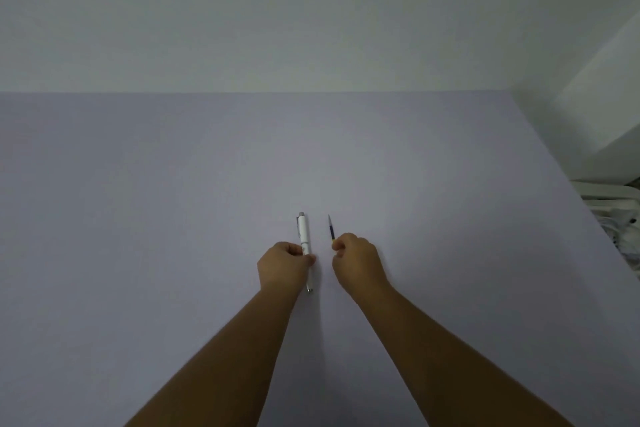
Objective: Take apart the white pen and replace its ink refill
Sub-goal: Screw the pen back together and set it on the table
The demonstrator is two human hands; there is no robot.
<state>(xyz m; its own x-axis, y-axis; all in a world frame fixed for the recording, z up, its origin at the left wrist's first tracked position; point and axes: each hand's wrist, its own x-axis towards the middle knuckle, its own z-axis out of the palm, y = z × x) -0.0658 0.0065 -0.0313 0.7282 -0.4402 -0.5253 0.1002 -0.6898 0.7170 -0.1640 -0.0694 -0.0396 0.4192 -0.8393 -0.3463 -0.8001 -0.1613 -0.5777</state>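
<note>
A white pen [303, 232] with a silver cap end and clip lies lengthwise on the pale lilac table [173, 201], its tip pointing toward me. My left hand [284, 263] is closed around the pen's middle. Just to the right, a thin ink refill [331, 228] with a dark section and a yellow band points away from me. My right hand [358, 262] pinches the refill's near end, which is hidden by the fingers. The two hands sit side by side, a small gap between them.
The table's back edge meets a plain white wall [311, 10]. At the right edge of the table stands white furniture with a pile of white items [620, 215].
</note>
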